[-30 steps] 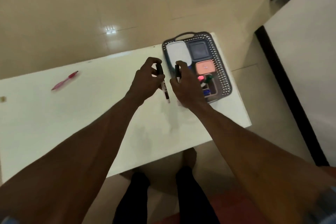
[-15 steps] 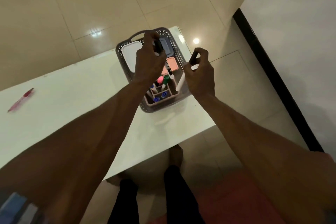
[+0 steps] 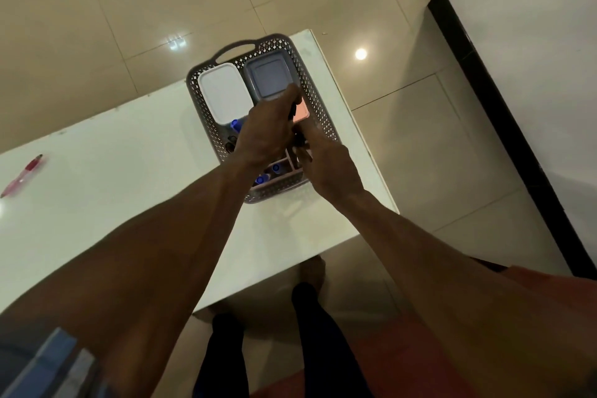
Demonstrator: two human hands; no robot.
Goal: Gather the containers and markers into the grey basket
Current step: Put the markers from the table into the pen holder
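- The grey basket (image 3: 318, 100) stands at the far right end of the white bench (image 3: 113, 178), its handle pointing away from the person.
- Inside, at the far end, a white-lidded container (image 3: 224, 95) lies beside a grey-lidded container (image 3: 269, 79); a small pink container (image 3: 302, 111) shows just behind the hands.
- Blue-capped markers (image 3: 275, 168) stand in a divided holder (image 3: 289, 173) at the near end of the basket.
- The left hand (image 3: 266, 131) hangs over the basket's middle, fingers curled downward around a dark marker (image 3: 292, 111); that grip is clenched on it.
- The right hand (image 3: 326, 161) is just beside it over the holder, fingers bent toward a dark piece (image 3: 299, 140); whether its grip holds that piece I cannot tell.
- A pink pen (image 3: 22, 175) lies well apart, near the bench's left end.
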